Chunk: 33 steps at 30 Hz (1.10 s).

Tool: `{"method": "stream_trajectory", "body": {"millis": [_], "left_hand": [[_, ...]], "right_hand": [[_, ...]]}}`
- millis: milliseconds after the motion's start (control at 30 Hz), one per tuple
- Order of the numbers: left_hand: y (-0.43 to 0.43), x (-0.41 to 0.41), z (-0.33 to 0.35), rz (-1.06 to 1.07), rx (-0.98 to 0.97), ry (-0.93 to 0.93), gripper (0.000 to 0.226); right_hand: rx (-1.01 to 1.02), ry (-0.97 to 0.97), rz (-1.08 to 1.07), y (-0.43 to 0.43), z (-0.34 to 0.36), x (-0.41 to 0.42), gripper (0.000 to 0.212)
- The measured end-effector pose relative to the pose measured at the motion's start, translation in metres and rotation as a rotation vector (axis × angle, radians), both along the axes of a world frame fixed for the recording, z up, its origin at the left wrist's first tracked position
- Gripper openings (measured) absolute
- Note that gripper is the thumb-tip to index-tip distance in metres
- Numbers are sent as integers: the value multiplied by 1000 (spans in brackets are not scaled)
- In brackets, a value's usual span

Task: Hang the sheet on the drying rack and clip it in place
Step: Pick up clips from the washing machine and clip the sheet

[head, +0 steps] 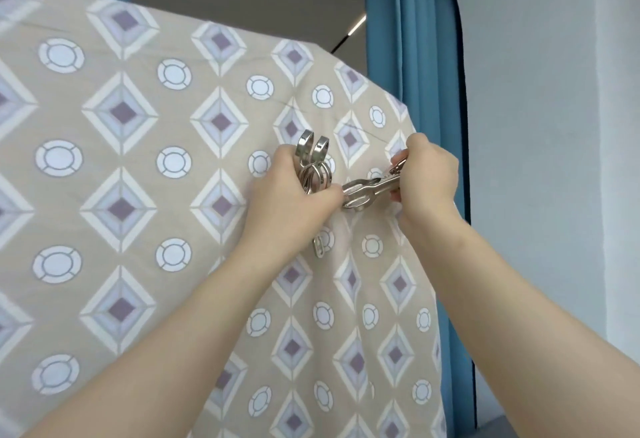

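Beige sheet printed with purple-centred diamonds and white rings, filling most of the view, draped over a top edge and hanging down in front; drying rack itself hidden under the cloth. Behind the sheet's upper right corner, a blue curtain and a pale wall. Two bare forearms reaching up from the bottom edge toward that upper right corner, a little below the top edge. Left hand curled tight round a bunch of metal clips, two shiny loops poking above the fist, fingertips touching one end of a single clip. Right hand pinching the other end of that single clip, held roughly level between both hands, just in front of the cloth; cannot tell whether biting the fabric yet, nor which end carries the teeth. Sheet judged soft, thin and light, quick to fold and to slide off a smooth bar; best taken at the top edge near the corner, where a clip can bite through the cloth and onto the bar beneath. Clips judged stiff, springy and slick. No brand, label or readable writing anywhere.
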<state>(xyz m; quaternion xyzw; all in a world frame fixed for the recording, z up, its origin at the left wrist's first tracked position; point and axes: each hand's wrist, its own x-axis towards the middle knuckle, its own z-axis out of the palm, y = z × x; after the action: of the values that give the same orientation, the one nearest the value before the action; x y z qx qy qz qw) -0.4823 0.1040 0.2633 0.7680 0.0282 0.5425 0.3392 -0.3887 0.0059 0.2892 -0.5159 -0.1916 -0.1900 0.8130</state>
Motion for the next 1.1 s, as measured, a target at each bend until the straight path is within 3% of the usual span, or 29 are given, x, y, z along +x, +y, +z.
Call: {"method": "stream_trajectory", "body": {"millis": [133, 333, 467, 600, 767, 1100], "left_hand": [[-4, 5, 31, 173, 135, -56, 16], [-15, 9, 84, 593, 513, -159, 22], [-19, 13, 122, 678, 541, -52, 17], [-19, 23, 146, 826, 630, 76, 27], [-22, 26, 163, 610, 511, 393, 29], [-23, 21, 161, 645, 479, 278, 27]], "right_hand": [[44, -90, -77, -3, 33, 18, 16], [124, -267, -176, -10, 74, 36, 35], [206, -344, -190, -11, 99, 45, 40], [182, -401, -245, -11, 119, 49, 42], [125, -435, -265, -7, 142, 52, 41], [-49, -349, -173, 2, 155, 63, 39]]}}
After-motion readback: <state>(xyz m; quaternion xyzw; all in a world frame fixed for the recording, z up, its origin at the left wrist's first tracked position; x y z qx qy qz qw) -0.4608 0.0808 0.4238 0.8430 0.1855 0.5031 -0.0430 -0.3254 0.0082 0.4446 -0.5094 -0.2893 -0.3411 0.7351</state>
